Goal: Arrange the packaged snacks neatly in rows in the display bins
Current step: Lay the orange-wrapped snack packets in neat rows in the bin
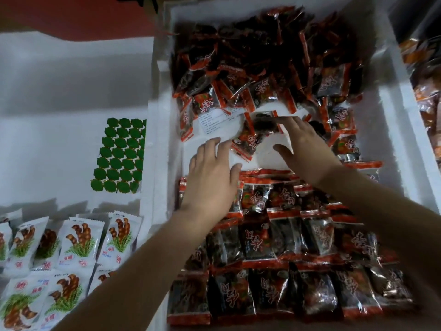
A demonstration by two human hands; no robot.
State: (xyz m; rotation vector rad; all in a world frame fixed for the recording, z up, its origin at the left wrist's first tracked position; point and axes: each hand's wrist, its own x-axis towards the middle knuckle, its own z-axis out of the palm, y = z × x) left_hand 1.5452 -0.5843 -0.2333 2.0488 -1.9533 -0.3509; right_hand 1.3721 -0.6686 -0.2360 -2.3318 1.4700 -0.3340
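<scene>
1. Nearest, in the left white bin, white snack packets printed with brown pods and green leaves stood in overlapping rows.
2. In the near half of the middle foam bin, dark snack packets with red edges lay in tidy overlapping rows from the left wall to the right wall.
3. Both bare forearms reached over those rows toward a bare white patch of the bin floor.
4. The left hand lay flat on that patch, fingers straight and slightly spread, with its fingertips just beside a loose packet.
5. That loose packet lay tilted on the floor between the two hands.
6. The right hand stretched leftward, its straight fingers resting on the far edge of a second loose packet and its thumb held apart, nearer, over the white floor. Whether it gripped anything could not be told.
7. Left of the hands, in the left bin, a sheet of green scalloped shapes lay on the white floor.
8. Beyond the hands, a jumbled pile of the same dark packets filled the far half of the middle bin.
9. At the far right, orange packets showed in a neighbouring bin, blurred.
</scene>
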